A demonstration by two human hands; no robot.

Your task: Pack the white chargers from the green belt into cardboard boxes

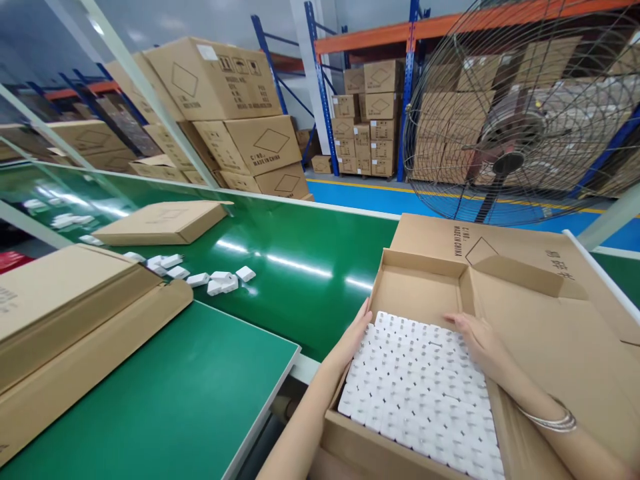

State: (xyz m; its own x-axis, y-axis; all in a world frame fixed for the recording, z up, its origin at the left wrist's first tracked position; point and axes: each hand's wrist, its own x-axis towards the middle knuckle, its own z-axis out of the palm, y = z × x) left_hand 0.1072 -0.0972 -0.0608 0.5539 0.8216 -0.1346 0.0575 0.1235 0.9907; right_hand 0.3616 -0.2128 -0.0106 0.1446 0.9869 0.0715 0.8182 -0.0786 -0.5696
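Note:
An open cardboard box (423,288) lies in front of me, packed with tight rows of white plug adapters (415,387), their metal prongs up. A strip of bare cardboard shows at its far end. Against the box's left wall, my left hand (357,330) grips the edge, its fingers partly hidden. My right hand (477,340) reaches over the right wall, fingers stretched out at the far right corner of the adapters, with nothing visible held. The box's lid (550,333) is folded out to the right.
Loose white adapters (220,283) lie on the green conveyor belt (300,247). A flat closed box (163,223) rests farther along it. Another carton (65,320) sits on the green side table (175,393). Beyond are stacked cartons (250,143) and a large fan (510,133).

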